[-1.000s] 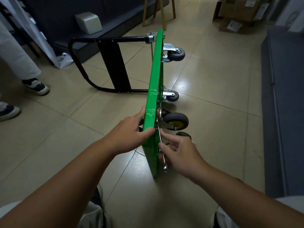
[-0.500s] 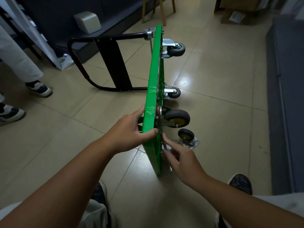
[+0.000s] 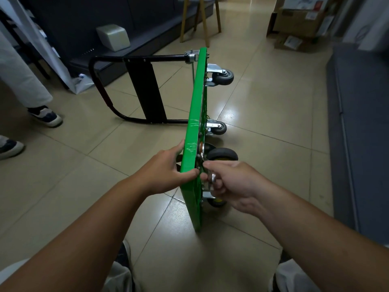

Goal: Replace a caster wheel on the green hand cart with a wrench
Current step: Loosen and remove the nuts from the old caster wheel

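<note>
The green hand cart [image 3: 194, 123] stands on its long edge on the tiled floor, with its wheels pointing right. My left hand [image 3: 166, 171] grips the upper edge of the deck near the close end. My right hand [image 3: 235, 182] holds a silver wrench [image 3: 213, 179] against the underside, just below a caster with a yellow hub [image 3: 223, 155]. The wrench head is hidden by my fingers. A second yellow-hub caster [image 3: 216, 202] shows low by the deck, partly behind my right hand. Two grey casters [image 3: 222, 76] [image 3: 219, 127] sit on the far half.
The cart's black handle [image 3: 145, 89] lies out to the left on the floor. Another person's legs and shoes [image 3: 45, 116] are at the left. A wooden stool [image 3: 200, 20] and cardboard boxes [image 3: 299, 20] stand at the back. A dark bench [image 3: 362, 133] runs along the right.
My right hand has risen along the underside and curled round the wrench, now just below the yellow-hub caster. My left hand keeps its grip on the deck edge.
</note>
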